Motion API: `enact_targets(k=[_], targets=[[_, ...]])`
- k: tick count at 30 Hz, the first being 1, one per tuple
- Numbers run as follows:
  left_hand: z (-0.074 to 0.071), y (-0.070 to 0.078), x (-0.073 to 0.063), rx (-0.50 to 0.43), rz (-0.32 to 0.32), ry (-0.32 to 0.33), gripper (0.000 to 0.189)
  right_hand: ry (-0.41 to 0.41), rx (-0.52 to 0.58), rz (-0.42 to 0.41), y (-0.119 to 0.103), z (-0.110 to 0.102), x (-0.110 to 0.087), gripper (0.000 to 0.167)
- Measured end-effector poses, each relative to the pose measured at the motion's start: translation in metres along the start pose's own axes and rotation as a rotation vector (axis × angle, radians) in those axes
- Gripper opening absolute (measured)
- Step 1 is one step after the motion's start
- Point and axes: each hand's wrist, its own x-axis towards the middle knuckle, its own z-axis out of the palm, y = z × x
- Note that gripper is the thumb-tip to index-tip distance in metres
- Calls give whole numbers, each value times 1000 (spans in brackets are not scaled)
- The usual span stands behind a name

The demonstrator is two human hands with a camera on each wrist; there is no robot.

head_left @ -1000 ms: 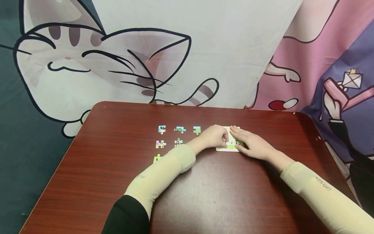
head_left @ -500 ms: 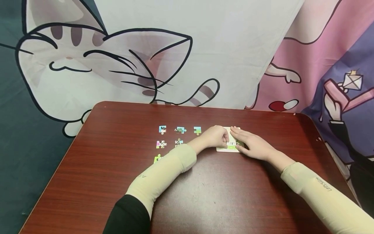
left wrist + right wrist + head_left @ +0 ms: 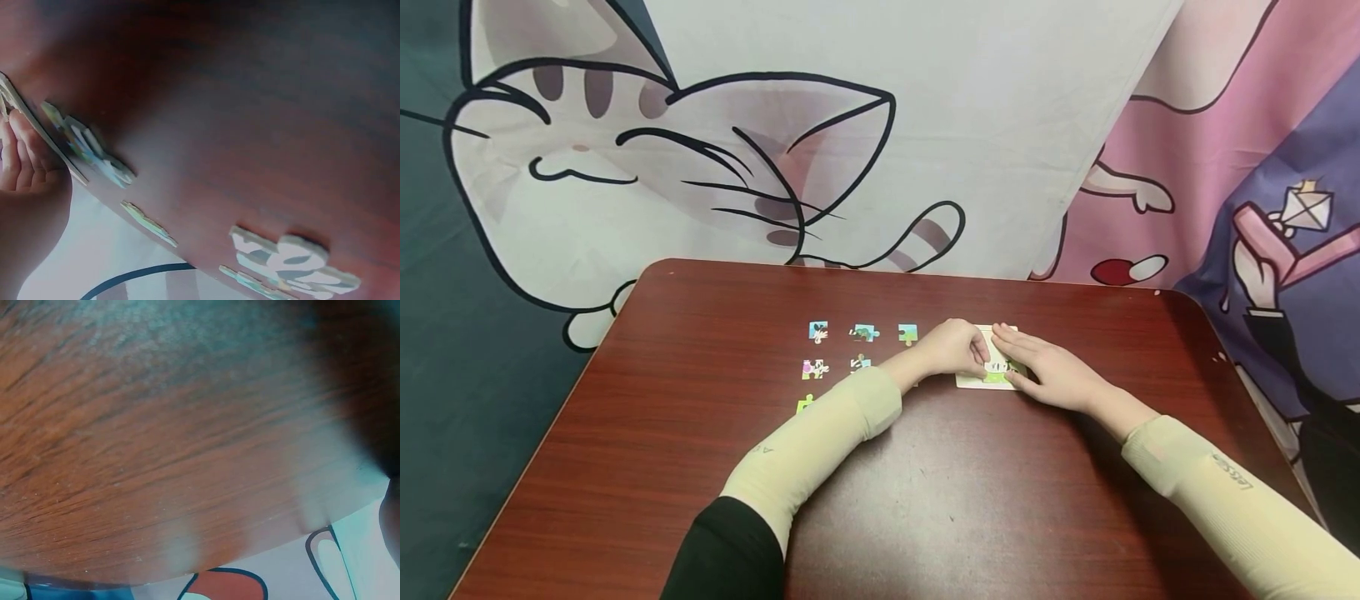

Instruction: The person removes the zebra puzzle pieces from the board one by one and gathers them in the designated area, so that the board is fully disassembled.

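Observation:
A small pale puzzle board [image 3: 970,383] with a white and green picture lies flat toward the far side of the table, under both hands. My left hand [image 3: 951,346] reaches over its left part with curled fingers, the tips down at the picture. In the left wrist view the fingers [image 3: 25,153] are bent at the board's edge; I cannot tell whether they pinch a piece. My right hand [image 3: 1056,367] rests along the board's right side, fingers straight and thumb apart at the lower right corner. The right wrist view shows mostly bare tabletop.
Left of the board, loose jigsaw pieces lie in rows: a blue one [image 3: 817,332], a blue-green one [image 3: 864,332], a green one [image 3: 907,334], a pink and white one [image 3: 814,369]. My left sleeve [image 3: 820,433] partly covers the nearer rows. The table's far edge [image 3: 850,271] meets a printed curtain.
My left hand shifts only slightly at the board, its fingers moving a little over the picture. My right hand stays in place, and the loose pieces stay where they were.

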Motion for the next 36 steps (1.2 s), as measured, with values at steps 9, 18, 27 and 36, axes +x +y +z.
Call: enact_targets(k=[9, 18, 27, 36], targets=[[-2, 2, -1, -42, -16, 21, 11, 4, 0, -6, 0, 0, 1, 62], [1, 5, -4, -86, -39, 52, 11, 8, -9, -7, 1, 1, -1, 62], [-4, 4, -14, -172, -76, 107, 12, 19, -6, -14, -1, 1, -1, 62], [-24, 0, -35, -222, -58, 140, 12, 13, -19, -19, -1, 0, 0, 62]])
